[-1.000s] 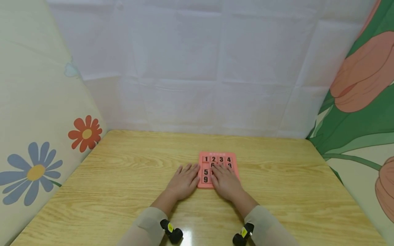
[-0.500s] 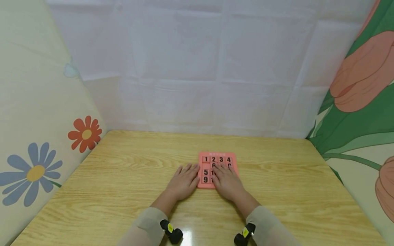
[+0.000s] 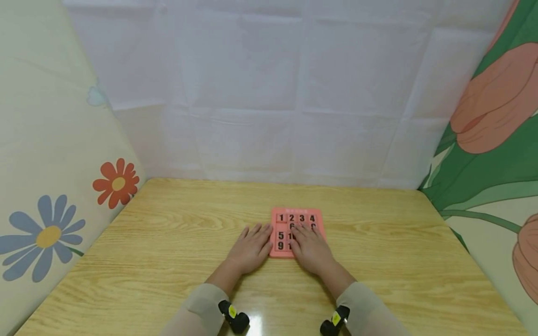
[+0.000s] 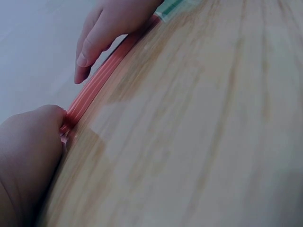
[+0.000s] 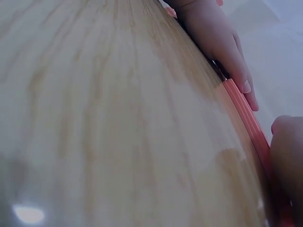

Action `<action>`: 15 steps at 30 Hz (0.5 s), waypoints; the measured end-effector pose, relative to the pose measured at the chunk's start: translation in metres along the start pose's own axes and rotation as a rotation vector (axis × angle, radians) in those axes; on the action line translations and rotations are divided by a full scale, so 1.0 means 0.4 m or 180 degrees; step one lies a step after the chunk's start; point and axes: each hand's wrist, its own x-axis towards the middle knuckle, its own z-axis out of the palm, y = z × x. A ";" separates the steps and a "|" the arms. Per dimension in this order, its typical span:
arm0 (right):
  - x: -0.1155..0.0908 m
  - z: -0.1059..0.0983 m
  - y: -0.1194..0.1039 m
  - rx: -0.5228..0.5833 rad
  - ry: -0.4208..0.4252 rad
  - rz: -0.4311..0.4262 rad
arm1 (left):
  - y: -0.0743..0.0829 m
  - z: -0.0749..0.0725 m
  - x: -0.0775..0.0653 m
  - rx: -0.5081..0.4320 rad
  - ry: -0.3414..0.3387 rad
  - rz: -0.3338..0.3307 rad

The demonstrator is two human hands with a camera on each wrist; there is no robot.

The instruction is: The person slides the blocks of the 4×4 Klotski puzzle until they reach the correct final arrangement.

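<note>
1. The pink number puzzle (image 3: 296, 232) lies flat on the table (image 3: 168, 242), its left edge against the left hand (image 3: 251, 247) and its nearer right part under the right hand (image 3: 308, 247); black digits 1, 2, 3, 4 read along the far row, 5 and 9 down the column beside the left hand, with a partly covered 6 and the start of a 10 just past the right fingertips.
2. The left hand rests open and flat on the table, fingers straight, its side touching the puzzle's edge; the right hand lies open on the tiles, fingers extended.
3. The right hand hides most of the lower rows; small pale writing on the puzzle's far rim is too small to read; both wrist views show only the ribbed pink edge (image 4: 94, 85) at a grazing angle, no digits.
4. Compared with a second ago, the right hand has shifted slightly; the digit showing beyond its fingertips at the puzzle's right side looks changed, though it is partly covered; the left hand has stayed put.
</note>
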 end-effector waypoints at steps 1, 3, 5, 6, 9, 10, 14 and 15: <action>-0.001 0.000 -0.001 0.0010 0.0006 -0.0003 | -0.001 0.001 0.000 -0.0001 0.0001 -0.0001; -0.003 0.000 -0.004 0.0020 0.0000 0.0002 | -0.002 0.002 0.001 0.0009 -0.0003 -0.0006; -0.004 0.001 -0.007 0.0017 -0.0031 0.0001 | -0.004 0.005 0.001 0.0014 -0.0003 -0.0012; -0.005 0.001 -0.009 0.0018 -0.0048 -0.0005 | -0.005 0.006 0.002 0.0021 -0.0005 -0.0014; -0.008 0.003 -0.015 0.0033 -0.0098 -0.0045 | -0.007 0.009 0.002 0.0021 -0.0012 -0.0013; -0.009 0.004 -0.018 0.0031 -0.0111 -0.0063 | -0.007 0.009 0.003 0.0021 -0.0016 -0.0012; -0.013 0.010 -0.025 -0.0026 -0.0109 -0.0147 | -0.007 0.009 0.005 0.0019 -0.0019 -0.0001; -0.014 0.011 -0.027 -0.0032 -0.0104 -0.0162 | -0.007 0.008 0.005 0.0021 -0.0020 0.0000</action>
